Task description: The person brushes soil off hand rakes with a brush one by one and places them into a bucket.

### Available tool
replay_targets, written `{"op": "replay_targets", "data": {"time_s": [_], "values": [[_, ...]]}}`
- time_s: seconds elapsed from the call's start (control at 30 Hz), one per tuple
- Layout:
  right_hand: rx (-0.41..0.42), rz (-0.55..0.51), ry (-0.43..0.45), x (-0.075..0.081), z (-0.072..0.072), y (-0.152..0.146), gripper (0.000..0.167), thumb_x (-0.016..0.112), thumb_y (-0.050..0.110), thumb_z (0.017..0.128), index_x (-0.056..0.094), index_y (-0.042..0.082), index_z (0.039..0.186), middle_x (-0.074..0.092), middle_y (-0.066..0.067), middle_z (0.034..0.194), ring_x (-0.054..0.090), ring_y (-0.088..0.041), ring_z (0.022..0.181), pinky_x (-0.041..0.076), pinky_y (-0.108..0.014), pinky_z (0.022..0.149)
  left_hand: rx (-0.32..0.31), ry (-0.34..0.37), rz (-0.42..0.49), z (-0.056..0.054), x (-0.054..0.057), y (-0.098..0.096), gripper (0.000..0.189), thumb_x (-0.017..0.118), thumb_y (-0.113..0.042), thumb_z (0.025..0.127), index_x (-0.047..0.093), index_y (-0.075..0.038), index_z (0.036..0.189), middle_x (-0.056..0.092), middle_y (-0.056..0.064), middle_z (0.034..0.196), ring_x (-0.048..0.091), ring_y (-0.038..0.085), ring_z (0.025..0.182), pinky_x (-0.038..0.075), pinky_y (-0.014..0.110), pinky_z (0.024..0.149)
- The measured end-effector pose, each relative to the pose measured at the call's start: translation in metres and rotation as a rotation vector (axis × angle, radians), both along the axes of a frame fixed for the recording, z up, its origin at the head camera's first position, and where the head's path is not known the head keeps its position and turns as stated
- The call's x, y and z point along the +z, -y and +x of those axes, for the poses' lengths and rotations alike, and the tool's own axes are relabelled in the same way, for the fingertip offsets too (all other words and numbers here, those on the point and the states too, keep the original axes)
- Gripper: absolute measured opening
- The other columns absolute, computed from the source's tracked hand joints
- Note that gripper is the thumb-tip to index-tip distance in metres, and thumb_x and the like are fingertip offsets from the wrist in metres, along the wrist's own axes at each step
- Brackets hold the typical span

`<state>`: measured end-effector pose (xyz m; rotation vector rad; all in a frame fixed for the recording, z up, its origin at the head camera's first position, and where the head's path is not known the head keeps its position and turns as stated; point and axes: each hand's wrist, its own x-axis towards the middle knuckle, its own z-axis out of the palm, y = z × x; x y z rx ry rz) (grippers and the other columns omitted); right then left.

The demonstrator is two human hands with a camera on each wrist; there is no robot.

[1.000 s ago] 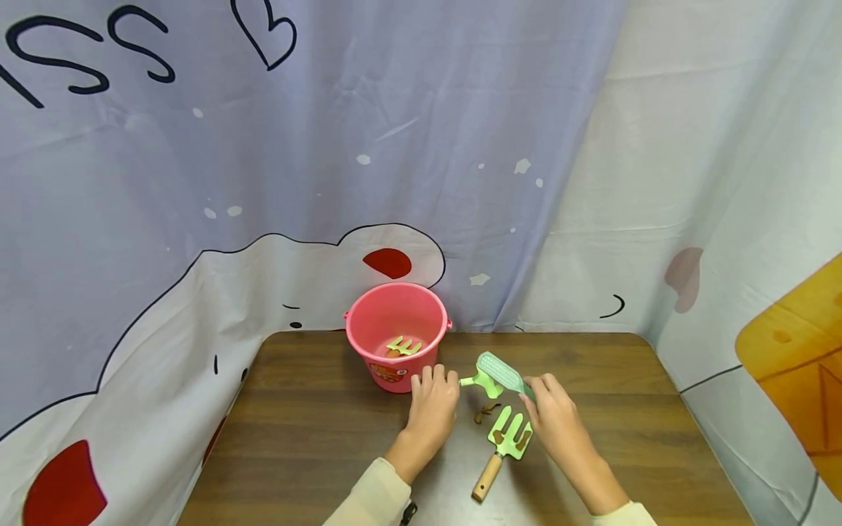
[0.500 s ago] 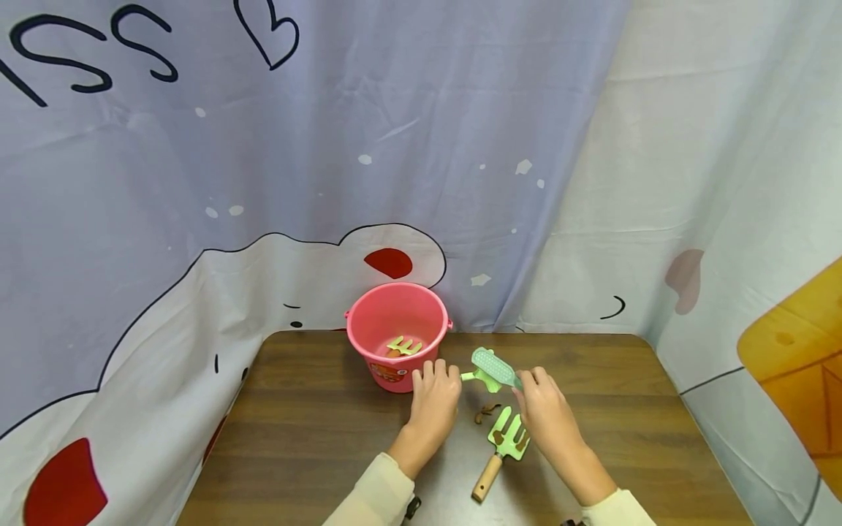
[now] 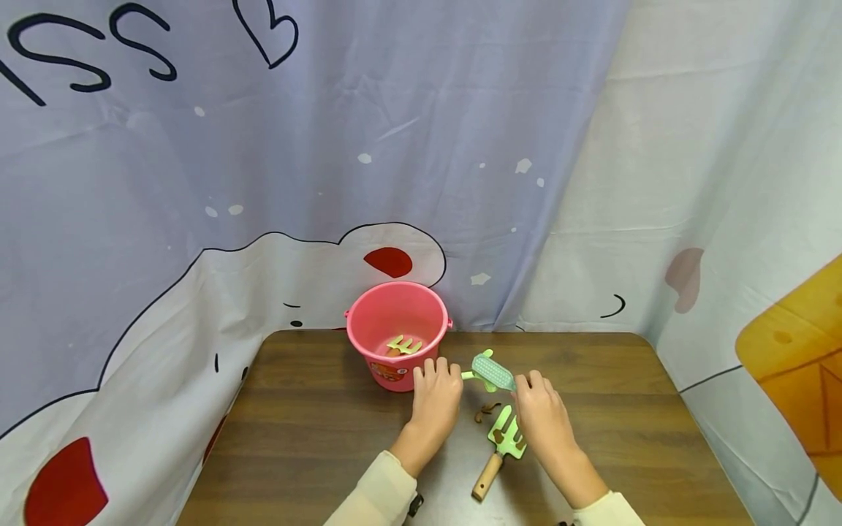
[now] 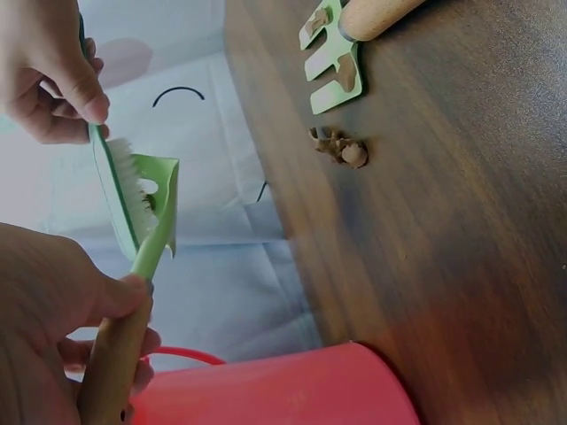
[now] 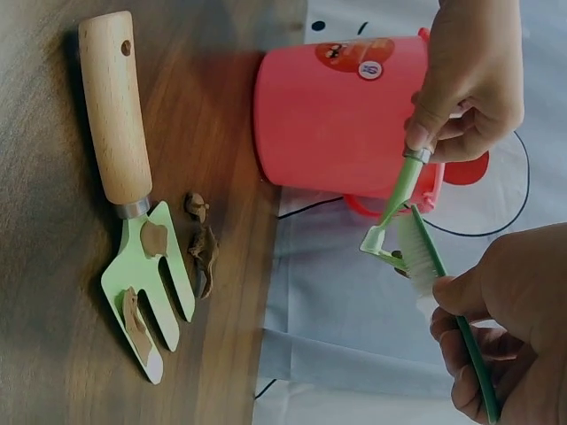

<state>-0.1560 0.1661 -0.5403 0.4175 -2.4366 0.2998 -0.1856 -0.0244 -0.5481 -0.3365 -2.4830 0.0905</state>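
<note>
Soft, even light surrounds me; glare whitens the table (image 3: 296,438) towards its near edge. From my right wrist, the fork (image 5: 128,181) casts a dark shadow and my brush's (image 5: 415,252) bristles look blurry; from my left, the curtain (image 4: 27,186) bleaches pale.

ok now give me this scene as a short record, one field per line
left hand: grips the wooden handle of a green hand tool
right hand: holds a green brush
contact: white bristles appear to touch the tool's green head
table: green fork with brown patches, loose brown clumps beside it
bucket: pink, upright
in bucket: another green fork
</note>
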Motion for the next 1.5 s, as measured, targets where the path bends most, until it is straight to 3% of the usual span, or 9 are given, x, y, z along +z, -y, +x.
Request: {"op": "replay_targets", "data": {"time_s": [0.2,0.83,1.17,1.3,1.5], "values": [[-0.022,0.026,-0.015,-0.001,0.0,-0.001,0.032,0.088,-0.001,0.072,0.065,-0.006,0.093,0.057,-0.016,0.084,0.058,-0.032,0.069,0.049,-0.042,0.056,0.024,-0.003,-0.022,0.0,-0.001,0.0,0.011,0.063,-0.013,0.091,0.07,-0.015,0.083,0.061,0.005,0.083,0.055,0.025,0.081,0.038,0.04,0.067],[-0.052,-0.023,0.019,0.0,-0.003,-0.014,0.03,0.086,-0.001,0.073,0.064,-0.006,0.093,0.057,-0.017,0.083,0.058,-0.035,0.07,0.05,-0.047,0.057,0.028,0.033,-0.042,0.001,-0.002,0.005,0.007,0.073,-0.013,0.088,0.071,-0.014,0.082,0.06,0.006,0.082,0.055,0.026,0.082,0.04,0.041,0.069],[-0.057,-0.041,0.052,0.007,-0.004,-0.03,0.027,0.084,-0.003,0.077,0.063,-0.008,0.094,0.059,-0.02,0.085,0.06,-0.036,0.072,0.054,-0.048,0.062,0.043,0.029,-0.036,0.0,-0.003,0.006,0.006,0.072,-0.011,0.087,0.072,-0.014,0.082,0.061,0.006,0.083,0.055,0.026,0.081,0.04,0.041,0.069],[-0.043,-0.056,0.08,0.009,-0.004,-0.034,0.025,0.082,-0.003,0.079,0.065,-0.009,0.097,0.06,-0.02,0.086,0.061,-0.034,0.072,0.057,-0.046,0.066,0.045,0.027,-0.035,0.0,-0.003,0.006,0.005,0.076,-0.011,0.083,0.072,-0.014,0.082,0.061,0.006,0.082,0.054,0.026,0.08,0.039,0.041,0.068],[0.009,-0.128,0.092,0.003,-0.002,-0.029,0.023,0.082,-0.003,0.081,0.066,-0.007,0.098,0.059,-0.016,0.086,0.064,-0.032,0.074,0.058,-0.046,0.065,0.043,0.021,-0.038,0.001,-0.001,0.005,0.007,0.069,-0.011,0.088,0.071,-0.014,0.082,0.061,0.006,0.083,0.055,0.026,0.081,0.039,0.04,0.068]]}}
